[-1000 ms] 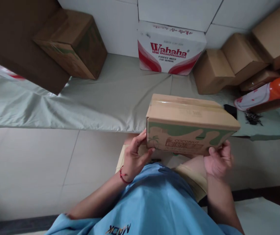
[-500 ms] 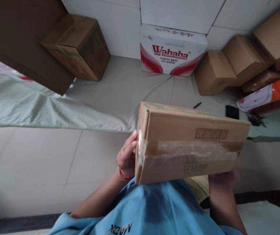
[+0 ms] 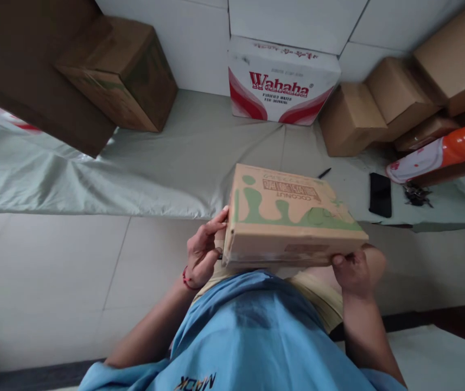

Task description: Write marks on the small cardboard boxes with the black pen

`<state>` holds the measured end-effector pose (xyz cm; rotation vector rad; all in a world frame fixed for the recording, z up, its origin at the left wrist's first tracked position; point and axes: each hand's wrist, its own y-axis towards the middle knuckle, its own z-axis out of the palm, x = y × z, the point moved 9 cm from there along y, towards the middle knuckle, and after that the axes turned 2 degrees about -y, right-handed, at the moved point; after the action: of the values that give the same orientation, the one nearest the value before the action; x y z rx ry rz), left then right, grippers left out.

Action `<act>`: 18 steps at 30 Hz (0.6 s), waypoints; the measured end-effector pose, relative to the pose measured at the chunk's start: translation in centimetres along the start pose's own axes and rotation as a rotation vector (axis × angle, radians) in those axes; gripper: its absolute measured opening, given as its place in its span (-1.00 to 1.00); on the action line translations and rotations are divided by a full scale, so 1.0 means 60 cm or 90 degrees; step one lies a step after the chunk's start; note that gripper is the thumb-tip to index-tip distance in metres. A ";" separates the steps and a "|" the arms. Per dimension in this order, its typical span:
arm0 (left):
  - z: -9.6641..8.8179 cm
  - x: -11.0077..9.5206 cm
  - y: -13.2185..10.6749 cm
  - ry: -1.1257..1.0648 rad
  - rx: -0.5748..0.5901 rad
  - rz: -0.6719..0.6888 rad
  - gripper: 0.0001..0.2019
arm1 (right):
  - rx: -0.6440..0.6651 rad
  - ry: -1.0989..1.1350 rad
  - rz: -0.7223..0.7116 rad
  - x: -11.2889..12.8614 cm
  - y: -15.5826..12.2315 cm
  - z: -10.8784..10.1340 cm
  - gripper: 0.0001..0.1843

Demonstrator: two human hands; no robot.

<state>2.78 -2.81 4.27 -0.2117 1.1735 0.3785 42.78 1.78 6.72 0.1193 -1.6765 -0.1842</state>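
Observation:
Between my two hands is a brown cardboard box [image 3: 293,209] with green splash shapes and the word COCONUT printed upside down on its upper face. It is held close to my body at the front edge of the cloth-covered table. My left hand [image 3: 204,247] grips its left end, fingers along the side; a small dark thing shows by the thumb, too small to name. My right hand [image 3: 353,271] holds the lower right corner, thumb on the near side and the other fingers hidden underneath. The box's underside is out of sight.
On the pale green tablecloth [image 3: 167,168] stand a white-and-red Wahaha carton [image 3: 283,87], a brown box [image 3: 122,76] at left and several boxes [image 3: 354,117] at right. A pen [image 3: 324,173], black phone [image 3: 380,194], keys [image 3: 417,194] and an orange-and-white package [image 3: 439,155] lie on the right.
The box has tipped so its printed green face now shows, where the taped side faced me before. My right hand has come into clearer view at its corner. More of the phone is visible.

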 end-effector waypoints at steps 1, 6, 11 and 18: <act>-0.001 0.004 0.000 -0.010 0.009 -0.022 -0.57 | 0.012 -0.007 -0.017 0.008 0.002 0.004 -0.44; 0.009 -0.007 0.003 -0.035 -0.006 -0.011 -0.56 | 0.050 0.004 -0.038 0.027 0.017 0.021 -0.35; 0.037 -0.028 0.008 -0.062 0.022 0.021 -0.42 | 0.015 0.027 0.021 -0.005 0.026 0.005 -0.35; 0.057 -0.031 0.017 -0.064 0.084 0.024 -0.41 | -0.022 0.032 0.006 -0.020 0.021 -0.026 -0.40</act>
<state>4.69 -0.99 7.33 -0.0553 1.0993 0.3392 44.51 3.14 5.96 0.0892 -1.6229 -0.2012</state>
